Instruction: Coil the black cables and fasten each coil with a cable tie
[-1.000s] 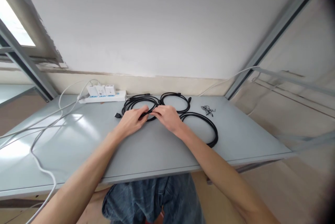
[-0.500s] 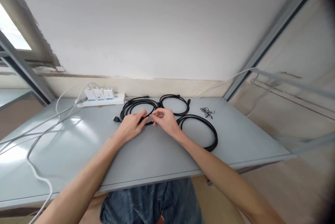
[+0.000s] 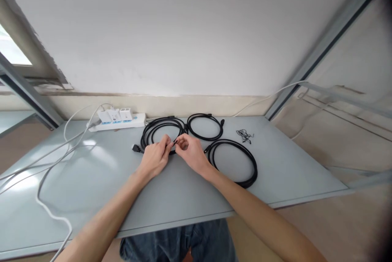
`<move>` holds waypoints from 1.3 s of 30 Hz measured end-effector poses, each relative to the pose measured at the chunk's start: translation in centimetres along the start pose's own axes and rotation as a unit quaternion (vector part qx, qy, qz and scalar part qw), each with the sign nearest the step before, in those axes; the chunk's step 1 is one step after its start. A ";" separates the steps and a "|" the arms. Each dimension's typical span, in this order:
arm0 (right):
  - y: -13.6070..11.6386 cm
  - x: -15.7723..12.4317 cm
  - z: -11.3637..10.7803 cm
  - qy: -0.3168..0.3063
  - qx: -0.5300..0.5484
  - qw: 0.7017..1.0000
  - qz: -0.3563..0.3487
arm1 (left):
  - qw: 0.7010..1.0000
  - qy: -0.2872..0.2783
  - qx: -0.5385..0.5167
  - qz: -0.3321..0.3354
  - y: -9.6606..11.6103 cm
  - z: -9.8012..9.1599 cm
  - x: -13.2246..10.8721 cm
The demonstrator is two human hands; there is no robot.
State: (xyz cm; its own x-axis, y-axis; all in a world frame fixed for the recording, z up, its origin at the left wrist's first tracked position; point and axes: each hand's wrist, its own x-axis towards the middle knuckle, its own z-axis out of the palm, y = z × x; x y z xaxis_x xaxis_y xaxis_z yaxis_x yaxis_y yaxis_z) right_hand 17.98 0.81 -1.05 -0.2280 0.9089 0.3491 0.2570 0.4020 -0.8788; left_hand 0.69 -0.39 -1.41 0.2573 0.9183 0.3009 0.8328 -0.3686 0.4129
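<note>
A coil of black cable lies in the middle of the desk, its black plug sticking out on the left. My left hand is closed at the near side of this coil, fingers pinched on the cable. Close beside it, my right hand pinches a short, thin black strip, which looks like a twist tie. The fingertips of both hands nearly meet there and partly hide the strip and cable. Several similar thin black ties lie in a tangle to the right.
Two more black cable coils rest on the right: a back coil and a front coil. A white power strip with chargers stands at the back left. White cords trail over the desk's left side. A metal post rises at right.
The right hand has shifted slightly, and the thin black strip now shows between the fingertips. The left hand stays at the coil. The whole view has tipped a little.
</note>
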 end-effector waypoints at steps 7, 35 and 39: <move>0.2 0.1 -0.3 -0.021 0.040 0.999 0.009 | 1.000 0.014 -0.010 -0.006 0.1 -0.2 0.0; 0.4 0.8 -2.3 0.080 -0.102 0.985 -0.110 | 0.996 0.055 0.042 -0.051 0.2 0.3 -0.1; 0.9 1.6 -3.0 0.133 -0.121 0.979 -0.093 | 0.996 0.010 0.085 -0.024 -0.2 0.7 -0.2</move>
State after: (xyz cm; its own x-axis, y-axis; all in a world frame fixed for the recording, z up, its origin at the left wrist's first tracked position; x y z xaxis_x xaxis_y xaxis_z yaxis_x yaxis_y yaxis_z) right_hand 20.66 2.97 -0.32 -0.0475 0.8018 0.5957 0.4566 0.5479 -0.7009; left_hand 0.79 -0.39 -2.16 0.2077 0.9304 0.3021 0.9150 -0.2939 0.2762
